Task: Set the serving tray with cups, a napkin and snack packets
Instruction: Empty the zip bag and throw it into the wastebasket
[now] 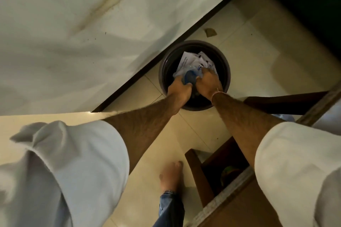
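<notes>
Both hands are down in a round dark bin (pixel 193 105) on the floor. The left hand (pixel 180 90) is curled around a blue rounded thing (pixel 190 77); the right hand (pixel 207 83) presses on crumpled white wrappers (pixel 191 60), though its grasp is blurred and I cannot tell whether it holds anything. The serving tray, cups and napkin are out of view. To do this well, push the waste below the rim, let go cleanly, then turn to the tray.

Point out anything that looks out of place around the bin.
A small brownish scrap lies on the floor tiles just beyond the bin, not inside it. Both hands, left hand and right hand, are down among crumpled packets.
</notes>
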`<action>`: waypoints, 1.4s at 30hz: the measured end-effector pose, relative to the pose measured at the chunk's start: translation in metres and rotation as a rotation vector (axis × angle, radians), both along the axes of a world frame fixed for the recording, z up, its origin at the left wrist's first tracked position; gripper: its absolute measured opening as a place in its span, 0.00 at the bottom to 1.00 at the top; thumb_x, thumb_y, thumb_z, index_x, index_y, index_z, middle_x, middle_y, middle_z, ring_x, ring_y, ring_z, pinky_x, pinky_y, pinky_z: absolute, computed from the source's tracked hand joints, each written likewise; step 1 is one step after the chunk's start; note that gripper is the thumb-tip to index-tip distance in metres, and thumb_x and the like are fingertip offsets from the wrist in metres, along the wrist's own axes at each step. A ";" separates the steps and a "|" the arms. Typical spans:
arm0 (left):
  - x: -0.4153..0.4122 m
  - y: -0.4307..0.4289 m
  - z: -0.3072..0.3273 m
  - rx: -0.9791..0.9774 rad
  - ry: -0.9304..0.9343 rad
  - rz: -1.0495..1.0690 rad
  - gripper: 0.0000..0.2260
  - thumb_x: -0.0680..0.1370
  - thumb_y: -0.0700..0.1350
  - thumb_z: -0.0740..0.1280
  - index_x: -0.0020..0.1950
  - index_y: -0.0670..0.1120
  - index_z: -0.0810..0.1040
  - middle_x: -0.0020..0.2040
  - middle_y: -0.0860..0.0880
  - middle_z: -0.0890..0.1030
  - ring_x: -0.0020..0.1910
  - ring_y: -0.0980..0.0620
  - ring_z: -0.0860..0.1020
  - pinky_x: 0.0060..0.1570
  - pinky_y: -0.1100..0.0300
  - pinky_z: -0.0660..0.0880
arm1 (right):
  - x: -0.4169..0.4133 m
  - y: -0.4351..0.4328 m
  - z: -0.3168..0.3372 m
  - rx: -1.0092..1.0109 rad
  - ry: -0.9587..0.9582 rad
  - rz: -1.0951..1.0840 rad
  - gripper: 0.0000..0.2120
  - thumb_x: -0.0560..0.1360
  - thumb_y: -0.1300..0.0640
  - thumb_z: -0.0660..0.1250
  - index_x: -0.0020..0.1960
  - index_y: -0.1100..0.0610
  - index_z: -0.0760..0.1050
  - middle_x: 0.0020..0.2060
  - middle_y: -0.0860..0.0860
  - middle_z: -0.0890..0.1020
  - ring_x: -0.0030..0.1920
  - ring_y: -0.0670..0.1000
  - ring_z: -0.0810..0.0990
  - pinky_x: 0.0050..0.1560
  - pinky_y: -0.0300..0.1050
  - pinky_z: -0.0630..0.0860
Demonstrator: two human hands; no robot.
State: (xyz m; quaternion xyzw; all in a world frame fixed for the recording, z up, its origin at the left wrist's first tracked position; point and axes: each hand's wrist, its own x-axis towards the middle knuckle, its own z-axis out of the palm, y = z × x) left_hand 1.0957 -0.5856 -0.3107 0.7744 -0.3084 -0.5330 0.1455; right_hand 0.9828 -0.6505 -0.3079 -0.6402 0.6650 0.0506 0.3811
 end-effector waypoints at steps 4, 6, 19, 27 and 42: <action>-0.003 -0.017 0.053 -0.171 -0.108 -0.055 0.26 0.81 0.46 0.65 0.78 0.48 0.62 0.76 0.44 0.68 0.73 0.43 0.69 0.71 0.49 0.68 | -0.005 -0.006 0.048 -0.058 -0.042 -0.025 0.25 0.82 0.54 0.57 0.78 0.58 0.62 0.77 0.58 0.63 0.75 0.62 0.64 0.75 0.54 0.62; -0.001 -0.027 0.089 -0.236 -0.172 -0.059 0.29 0.81 0.48 0.66 0.79 0.47 0.60 0.79 0.45 0.64 0.76 0.44 0.65 0.73 0.47 0.65 | -0.009 -0.013 0.080 -0.099 -0.055 -0.026 0.27 0.82 0.52 0.58 0.78 0.58 0.61 0.78 0.58 0.62 0.75 0.61 0.64 0.76 0.54 0.62; -0.024 -0.100 0.406 -0.766 -0.491 -0.182 0.29 0.80 0.53 0.63 0.80 0.50 0.58 0.82 0.50 0.54 0.77 0.45 0.60 0.71 0.46 0.62 | -0.066 -0.067 0.403 -0.583 -0.114 -0.062 0.31 0.82 0.45 0.57 0.80 0.54 0.53 0.81 0.52 0.53 0.78 0.59 0.59 0.77 0.57 0.59; -0.077 -0.119 0.615 -0.982 -0.564 -0.235 0.32 0.80 0.55 0.63 0.81 0.52 0.54 0.83 0.49 0.49 0.78 0.44 0.58 0.72 0.45 0.60 | -0.134 -0.081 0.616 -0.830 -0.122 -0.075 0.37 0.80 0.40 0.57 0.81 0.50 0.44 0.82 0.50 0.44 0.81 0.56 0.50 0.79 0.59 0.52; -0.235 -0.091 0.925 -1.280 -0.614 -0.339 0.37 0.78 0.56 0.65 0.81 0.53 0.48 0.83 0.49 0.44 0.78 0.42 0.56 0.73 0.43 0.59 | -0.320 -0.012 0.943 -1.182 -0.035 -0.195 0.36 0.81 0.43 0.59 0.81 0.53 0.45 0.82 0.52 0.46 0.80 0.60 0.55 0.76 0.61 0.54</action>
